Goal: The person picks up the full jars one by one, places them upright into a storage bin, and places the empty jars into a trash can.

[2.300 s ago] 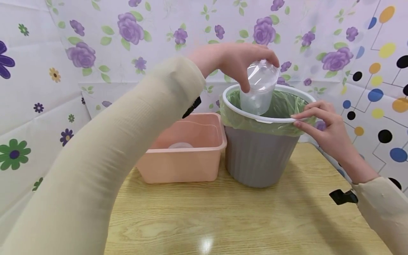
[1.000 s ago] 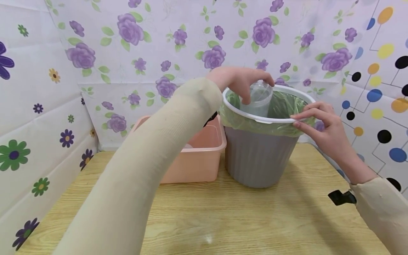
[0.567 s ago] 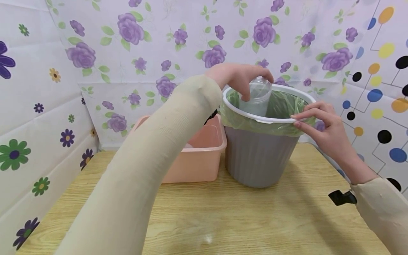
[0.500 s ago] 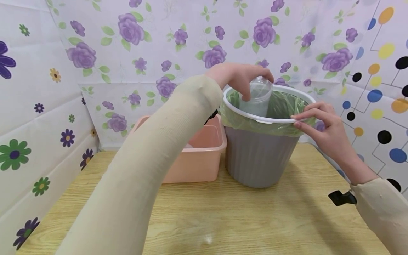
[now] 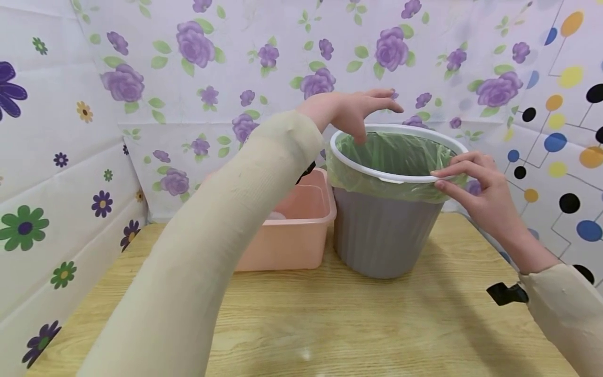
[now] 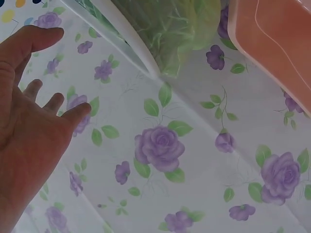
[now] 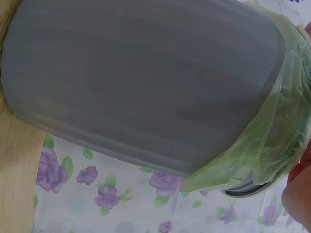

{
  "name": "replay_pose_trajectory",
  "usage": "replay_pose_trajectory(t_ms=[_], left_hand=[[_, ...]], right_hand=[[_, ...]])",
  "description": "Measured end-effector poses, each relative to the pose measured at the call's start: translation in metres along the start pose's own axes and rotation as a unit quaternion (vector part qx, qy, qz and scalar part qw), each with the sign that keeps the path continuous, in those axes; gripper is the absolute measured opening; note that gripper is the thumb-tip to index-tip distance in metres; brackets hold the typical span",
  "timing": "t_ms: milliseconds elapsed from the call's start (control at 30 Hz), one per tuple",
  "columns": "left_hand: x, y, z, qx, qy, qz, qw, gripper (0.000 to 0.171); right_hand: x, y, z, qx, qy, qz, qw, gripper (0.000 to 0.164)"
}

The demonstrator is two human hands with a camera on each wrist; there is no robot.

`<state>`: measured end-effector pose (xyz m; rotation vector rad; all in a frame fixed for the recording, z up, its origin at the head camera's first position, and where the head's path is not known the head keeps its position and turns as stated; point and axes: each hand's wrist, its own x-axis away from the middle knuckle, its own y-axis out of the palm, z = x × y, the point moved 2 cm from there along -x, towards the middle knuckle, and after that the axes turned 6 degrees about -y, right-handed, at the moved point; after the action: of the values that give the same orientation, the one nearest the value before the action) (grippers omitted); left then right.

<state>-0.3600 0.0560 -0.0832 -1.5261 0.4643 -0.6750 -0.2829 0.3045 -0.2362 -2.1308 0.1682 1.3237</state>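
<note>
A grey trash can (image 5: 381,235) with a white rim stands upright on the table, lined with a green plastic bag (image 5: 414,149). My left hand (image 5: 350,112) hovers over the can's left rim with its fingers spread and nothing in them; the left wrist view also shows this hand (image 6: 34,116) bare. At the right front of the rim, my right hand (image 5: 487,193) pinches the rim and bag between thumb and fingers. The clear plastic cup from the earlier frames is out of sight; the can's bottom is hidden.
Left of the can and close against it sits a pink plastic tub (image 5: 287,246), partly covered by my left sleeve. Inside the tub a pale, rounded clear item (image 5: 276,215) shows. Flowered sheets (image 5: 245,52) surround the wooden table (image 5: 301,319) at back and sides.
My left hand first lowered the clear plastic cup into the lined can, then let go of it; its fingers are now spread and the cup is gone from view. My right hand stayed put.
</note>
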Motion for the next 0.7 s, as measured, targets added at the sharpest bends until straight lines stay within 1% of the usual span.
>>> replay_pose_trajectory(t_ms=[200, 333, 400, 467, 567, 633, 700], left_hand=[[0.004, 0.002, -0.007, -0.004, 0.009, -0.009, 0.9999, 0.086], [0.009, 0.006, -0.017, 0.007, 0.01, -0.01, 0.9999, 0.085], [0.012, 0.009, -0.023, 0.014, 0.012, -0.006, 0.9998, 0.083], [0.015, 0.013, -0.029, 0.021, 0.018, 0.005, 0.9996, 0.078], [0.018, 0.021, -0.037, 0.027, 0.025, 0.025, 0.999, 0.071], [0.02, 0.027, -0.043, 0.034, 0.026, 0.041, 0.9982, 0.069], [0.022, 0.035, -0.05, 0.043, 0.025, 0.057, 0.9971, 0.067]], right_hand=[[-0.001, 0.001, -0.001, -0.001, 0.009, -0.004, 1.0, 0.025], [0.001, 0.004, -0.003, 0.001, 0.02, -0.002, 1.0, 0.024], [0.002, 0.005, -0.005, 0.009, 0.021, 0.006, 1.0, 0.024], [0.003, 0.007, -0.008, 0.021, 0.007, 0.021, 1.0, 0.024], [0.004, 0.009, -0.012, 0.039, -0.03, 0.051, 0.997, 0.025], [0.005, 0.01, -0.013, 0.052, -0.062, 0.072, 0.994, 0.022], [0.008, 0.011, -0.014, 0.063, -0.083, 0.089, 0.991, 0.017]])
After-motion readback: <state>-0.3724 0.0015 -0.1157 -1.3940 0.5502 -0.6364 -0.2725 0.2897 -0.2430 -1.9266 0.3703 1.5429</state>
